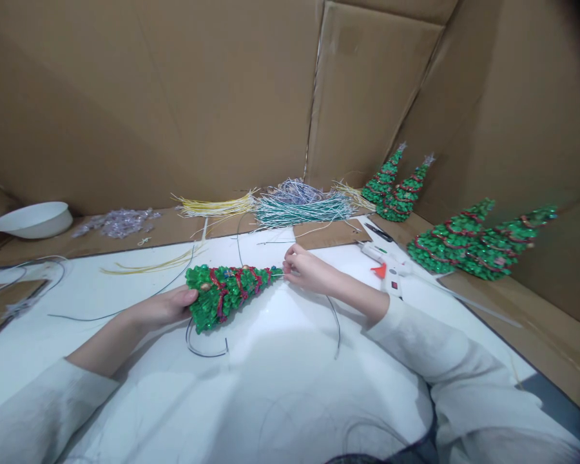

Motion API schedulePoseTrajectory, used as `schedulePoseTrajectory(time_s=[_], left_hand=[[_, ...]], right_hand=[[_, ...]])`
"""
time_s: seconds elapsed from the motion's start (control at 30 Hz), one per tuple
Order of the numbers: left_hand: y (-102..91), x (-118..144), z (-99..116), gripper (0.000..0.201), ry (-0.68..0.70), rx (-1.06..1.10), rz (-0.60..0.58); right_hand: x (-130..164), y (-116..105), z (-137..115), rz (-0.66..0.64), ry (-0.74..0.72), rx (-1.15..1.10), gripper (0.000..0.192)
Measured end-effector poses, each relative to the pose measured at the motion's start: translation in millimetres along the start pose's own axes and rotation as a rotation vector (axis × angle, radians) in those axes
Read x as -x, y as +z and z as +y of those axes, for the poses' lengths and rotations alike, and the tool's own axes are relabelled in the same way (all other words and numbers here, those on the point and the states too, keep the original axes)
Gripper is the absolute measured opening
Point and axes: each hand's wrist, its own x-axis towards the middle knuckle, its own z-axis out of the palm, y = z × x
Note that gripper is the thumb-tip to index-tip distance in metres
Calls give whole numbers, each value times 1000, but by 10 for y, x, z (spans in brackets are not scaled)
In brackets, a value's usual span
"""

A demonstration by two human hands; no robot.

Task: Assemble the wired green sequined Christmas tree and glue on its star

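A small green Christmas tree [236, 293] with red garland and gold and blue baubles lies on its side above the white tabletop, its tip pointing right. My left hand [167, 306] grips it at the wide base, thumb on top. At the tip, my right hand [302, 267] pinches a thin pale wire [277, 275] that sticks out there. Dark wire hangs in a loop [205, 354] under the tree's base, and another dark strand [337, 325] curves below my right wrist.
Several finished-looking trees [444, 241] stand at the right. Near them lie a glue gun [386, 264] and a black pen-like tool [378, 232]. Bundles of green-white wires [302, 209] and yellow wires [217, 205], clear plastic pieces [120, 222] and a white bowl [33, 220] line the back.
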Motion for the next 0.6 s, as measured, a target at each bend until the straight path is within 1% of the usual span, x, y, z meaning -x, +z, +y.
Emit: schedulePoseTrajectory(time_s=[0.1, 0.2, 0.3, 0.4, 0.5, 0.6], left_hand=[[13, -2, 2, 64, -8, 11, 10], [31, 1, -9, 67, -21, 23, 27], [59, 17, -33, 72, -37, 32, 61], [98, 53, -63, 73, -51, 37, 115], [161, 87, -75, 71, -49, 40, 175], [251, 94, -48, 71, -42, 49, 252]], right_hand=[[7, -15, -38, 13, -7, 7, 9], [17, 9, -89, 30, -2, 17, 10], [13, 33, -79, 36, -4, 18, 9], [-4, 36, -28, 31, -18, 9, 3], [-18, 25, -4, 21, -34, 15, 6], [-13, 34, -33, 16, -31, 46, 9]])
